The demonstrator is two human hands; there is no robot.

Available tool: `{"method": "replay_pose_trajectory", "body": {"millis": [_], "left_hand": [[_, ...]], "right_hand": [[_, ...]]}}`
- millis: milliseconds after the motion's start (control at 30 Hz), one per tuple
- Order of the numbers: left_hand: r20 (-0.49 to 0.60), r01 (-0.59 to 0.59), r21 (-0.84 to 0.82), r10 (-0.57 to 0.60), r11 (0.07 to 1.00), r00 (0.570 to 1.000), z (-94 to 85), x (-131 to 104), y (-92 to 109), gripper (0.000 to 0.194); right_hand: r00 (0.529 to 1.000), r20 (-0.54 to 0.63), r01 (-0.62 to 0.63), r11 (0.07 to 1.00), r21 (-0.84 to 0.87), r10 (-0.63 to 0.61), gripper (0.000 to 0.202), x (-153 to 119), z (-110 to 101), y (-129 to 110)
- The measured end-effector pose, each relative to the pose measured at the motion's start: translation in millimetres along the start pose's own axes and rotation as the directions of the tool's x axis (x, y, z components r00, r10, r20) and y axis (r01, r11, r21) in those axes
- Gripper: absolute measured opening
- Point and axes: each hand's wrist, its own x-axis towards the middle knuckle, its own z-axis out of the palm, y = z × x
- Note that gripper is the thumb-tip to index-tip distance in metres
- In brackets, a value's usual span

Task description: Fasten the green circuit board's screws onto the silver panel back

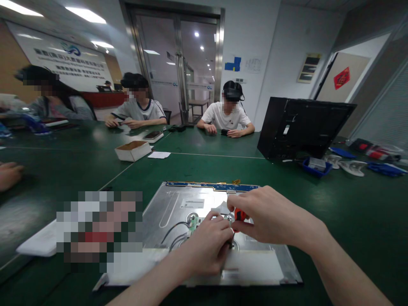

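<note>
A flat silver metal panel (162, 210), which looks like the back of a display, lies in front of me. Along its far edge runs a narrow blue circuit board (197, 184). My right hand (270, 214) grips a screwdriver (239, 214) with a red and black handle, pointing down at the panel's middle. Just beside the shaft, my left hand (210, 244) rests on the panel with curled fingers; what the fingertips pinch is hidden. Partly under that hand sits a small green circuit board (195, 223), with dark cables (174, 229) curving out to the left.
A black monitor housing (306, 127) stands at the right, near a blue tray (317, 166) of small parts. An open white box (133, 151) and a white paper (159, 155) lie beyond the panel. Several people sit around the green table (204, 166); a co-worker's hand (9, 175) shows at left.
</note>
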Motion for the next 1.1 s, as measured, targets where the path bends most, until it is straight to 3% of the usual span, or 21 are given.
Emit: {"method": "replay_pose_trajectory", "body": {"millis": [267, 567, 800, 1100], "left_hand": [[-0.002, -0.019, 0.018, 0.019, 1.000, 1.000, 3.6, -0.8, -1.4, 0.018], [0.002, -0.013, 0.009, 0.013, 1.000, 1.000, 1.7, -0.4, -0.6, 0.012], [-0.009, -0.010, 0.018, 0.010, 1.000, 1.000, 2.8, -0.7, -0.4, 0.017], [-0.004, -0.012, 0.018, 0.012, 1.000, 1.000, 2.6, -1.5, -0.8, 0.016]], "right_hand": [[0.997, -0.054, 0.056, 0.998, 0.034, -0.054, 0.005, -5.0, 0.4, -5.3], [0.999, -0.023, -0.035, 0.998, -0.053, 0.034, 0.010, -1.6, 2.5, -3.9], [0.998, -0.034, 0.045, 0.999, 0.014, -0.045, 0.006, -5.6, -2.0, -7.1], [0.999, -0.009, -0.044, 0.998, -0.037, 0.044, 0.011, -2.0, 0.7, -5.5]]}}
